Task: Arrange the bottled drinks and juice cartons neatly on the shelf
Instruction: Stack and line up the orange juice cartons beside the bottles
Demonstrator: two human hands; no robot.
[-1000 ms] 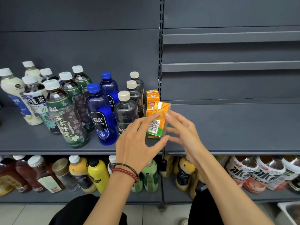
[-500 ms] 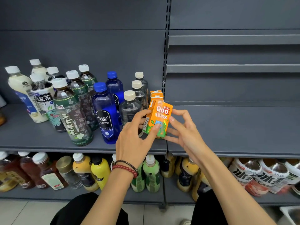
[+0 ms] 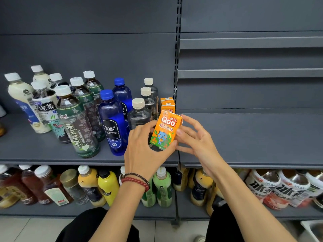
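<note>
Fingers (image 3: 149, 124) of the left hand (image 3: 146, 151) and right hand (image 3: 198, 143) clamp the juice carton (image 3: 165, 131). It tilts near the shelf's (image 3: 253, 140) front edge.

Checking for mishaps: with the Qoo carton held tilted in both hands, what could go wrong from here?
1. The Qoo juice carton is tilted between the left hand and right hand; released crooked, it might tip near the front edge of the shelf.
2. The left hand crowds the beige-capped clear bottle; a nudge could knock it into the Bolsa Soda bottle.
</note>
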